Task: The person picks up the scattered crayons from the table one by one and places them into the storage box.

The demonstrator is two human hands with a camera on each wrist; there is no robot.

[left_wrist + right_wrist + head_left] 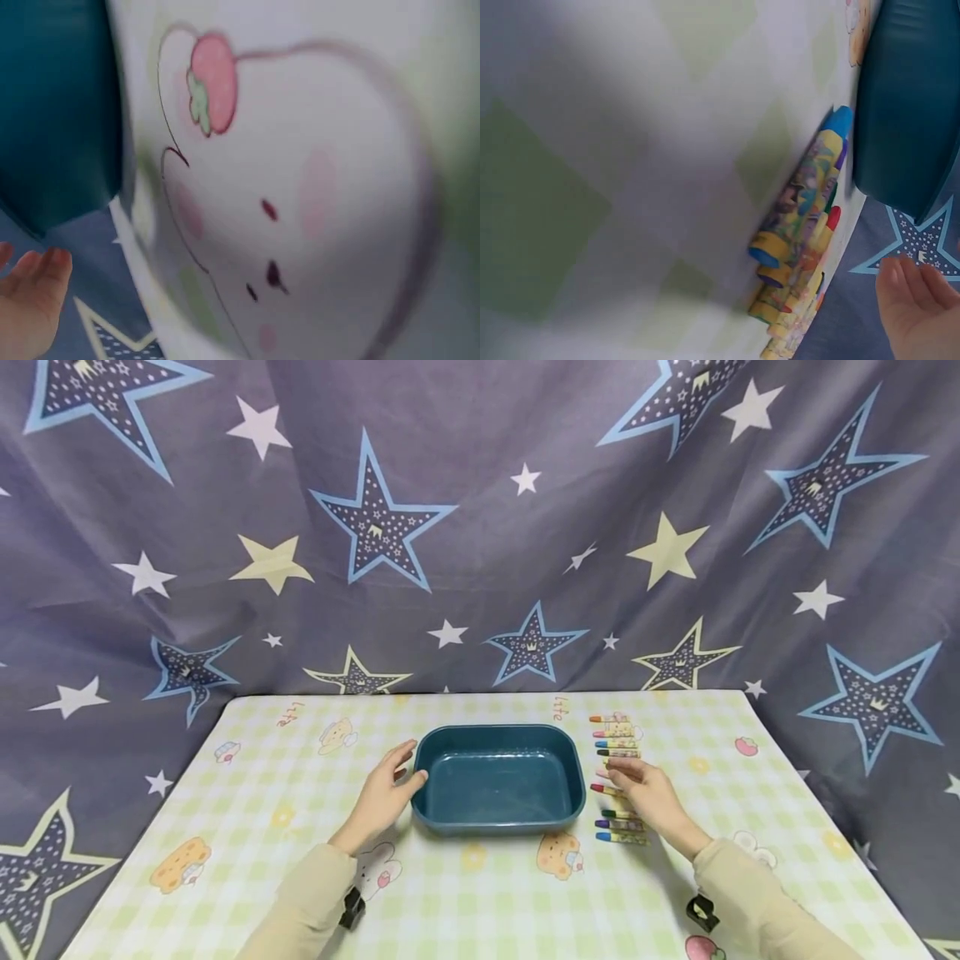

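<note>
A dark teal rectangular plastic bin (pixel 498 785) stands on the table, its inside bare. My left hand (pixel 384 793) is at the bin's left side, with the thumb at the rim and the fingers loosely extended along the outside. To the right of the bin lies a column of crayons (pixel 621 837) in patterned yellow wrappers, their coloured tips pointing left. My right hand (pixel 651 792) is over the middle of that column, its fingertips close to a pale pink-tipped crayon (pixel 602 772). In the right wrist view, its fingers look relaxed, and the near end of the column shows a blue crayon (pixel 802 187).
A green-and-white checked tablecloth (pixel 247 827) with cartoon prints covers the table. Behind it hangs a grey-purple curtain (pixel 480 527) with stars. Dark wrist devices (pixel 351 907) sit on both sleeves.
</note>
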